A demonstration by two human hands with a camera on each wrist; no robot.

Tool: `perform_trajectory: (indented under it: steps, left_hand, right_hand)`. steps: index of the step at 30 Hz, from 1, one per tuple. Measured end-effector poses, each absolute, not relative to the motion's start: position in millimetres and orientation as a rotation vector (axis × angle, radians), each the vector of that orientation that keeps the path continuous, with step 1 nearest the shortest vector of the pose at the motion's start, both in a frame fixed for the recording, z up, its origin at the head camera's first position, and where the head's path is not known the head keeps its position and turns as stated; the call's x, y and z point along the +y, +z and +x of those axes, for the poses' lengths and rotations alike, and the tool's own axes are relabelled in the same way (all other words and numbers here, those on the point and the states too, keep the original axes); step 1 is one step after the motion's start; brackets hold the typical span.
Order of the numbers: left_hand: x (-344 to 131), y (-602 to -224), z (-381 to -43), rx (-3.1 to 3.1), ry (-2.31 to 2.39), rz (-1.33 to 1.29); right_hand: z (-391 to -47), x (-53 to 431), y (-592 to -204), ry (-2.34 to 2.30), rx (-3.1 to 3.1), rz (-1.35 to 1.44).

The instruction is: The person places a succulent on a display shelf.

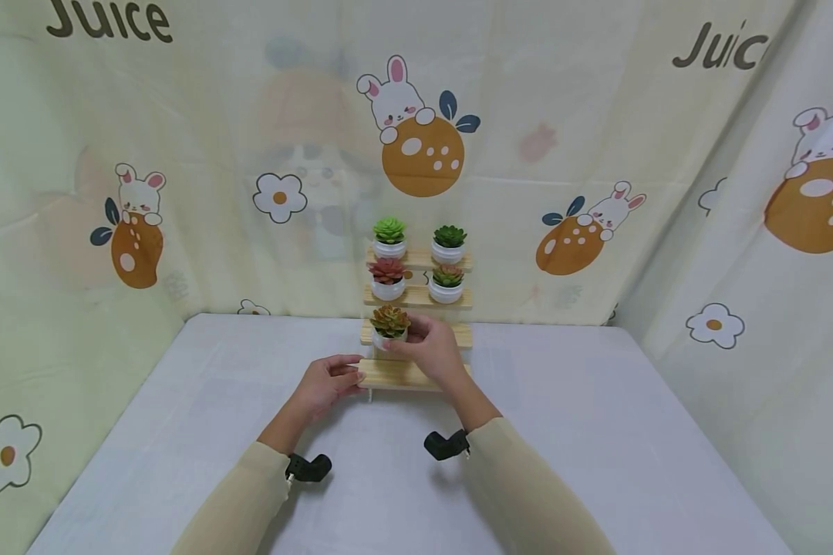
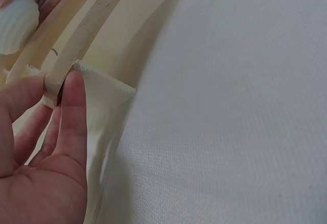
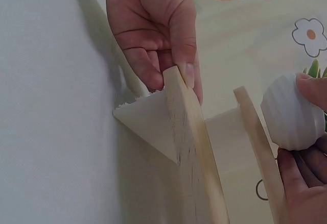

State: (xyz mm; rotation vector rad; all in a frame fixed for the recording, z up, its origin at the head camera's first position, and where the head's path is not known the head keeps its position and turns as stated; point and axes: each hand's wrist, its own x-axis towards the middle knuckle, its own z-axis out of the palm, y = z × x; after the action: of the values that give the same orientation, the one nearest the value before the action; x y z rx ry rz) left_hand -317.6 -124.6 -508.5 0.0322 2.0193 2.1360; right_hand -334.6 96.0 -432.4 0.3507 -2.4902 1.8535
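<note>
A stepped wooden shelf stand (image 1: pixel 396 375) with pale boards and white supports stands at the table's back. My left hand (image 1: pixel 325 388) pinches the left end of its lowest board, thumb on one face and fingers on the other in the left wrist view. With my right hand (image 1: pixel 436 353) I grip a small potted succulent (image 1: pixel 390 321), brownish-orange and green in a white ribbed pot (image 3: pixel 292 113), at the left of the second board from the bottom. Whether the pot bears on that board, I cannot tell. My right hand hides part of the boards.
Higher up, a red succulent (image 1: pixel 387 271) and a reddish-green one (image 1: pixel 447 276) share one board. A bright green succulent (image 1: pixel 389 230) and a dark green one (image 1: pixel 449 237) stand on the top board. Behind hangs a printed curtain (image 1: pixel 507 254); a white cloth covers the table (image 1: pixel 583 432).
</note>
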Motion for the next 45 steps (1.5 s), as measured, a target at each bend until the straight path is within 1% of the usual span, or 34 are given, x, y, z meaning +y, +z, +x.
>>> perform_trajectory:
  steps: [8, 19, 45]
  left_hand:
    - [-125, -507, -317, 2.049, 2.09, 0.018]
    - [-124, -505, -316, 2.0, 2.133, -0.009]
    - [-124, -508, -317, 1.982, 2.133, 0.023]
  right_hand:
    - [-344, 94, -429, 1.809, -2.521, 0.307]
    - [-351, 90, -435, 1.838, -2.466, 0.329]
    - [-342, 86, -431, 1.777, -2.494, 0.241]
